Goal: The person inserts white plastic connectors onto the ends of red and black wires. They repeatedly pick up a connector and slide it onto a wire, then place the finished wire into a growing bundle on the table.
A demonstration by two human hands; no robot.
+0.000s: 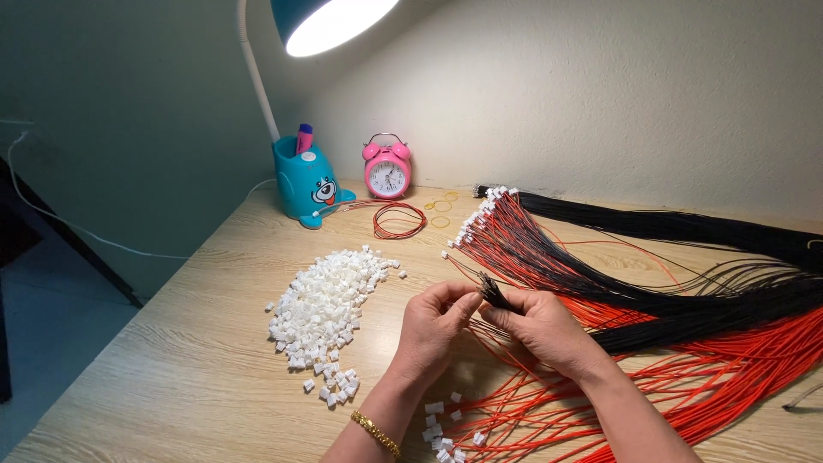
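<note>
Meeting above the table, left hand (433,321) and right hand (540,330) fingers pinch one wire bundle (495,293).

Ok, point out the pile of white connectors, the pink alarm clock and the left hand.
pile of white connectors (327,302), head view, middle of the heap
pink alarm clock (387,176), head view, on its dial
left hand (433,326), head view, back of the hand
</note>
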